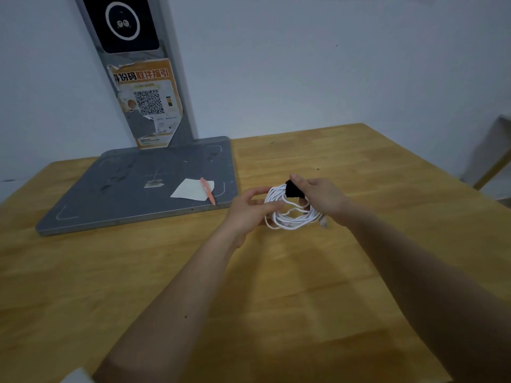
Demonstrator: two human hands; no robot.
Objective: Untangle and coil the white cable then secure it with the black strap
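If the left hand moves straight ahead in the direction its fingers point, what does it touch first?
Likely the right hand, which grips the black strap; the left hand already holds the white cable. Depth is unclear.

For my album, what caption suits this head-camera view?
Two hands hold a coiled white cable above a wooden table, the right hand pinching the black strap around it.

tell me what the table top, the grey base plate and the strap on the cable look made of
Table top: wood, jointed strips with visible grain, satin finish.
Grey base plate: probably painted metal; thin hard edge, scuffed matte surface.
Black strap: likely fabric, hook-and-loop perhaps; dull, no shine, bent around the white cable. Too blurred to be sure.
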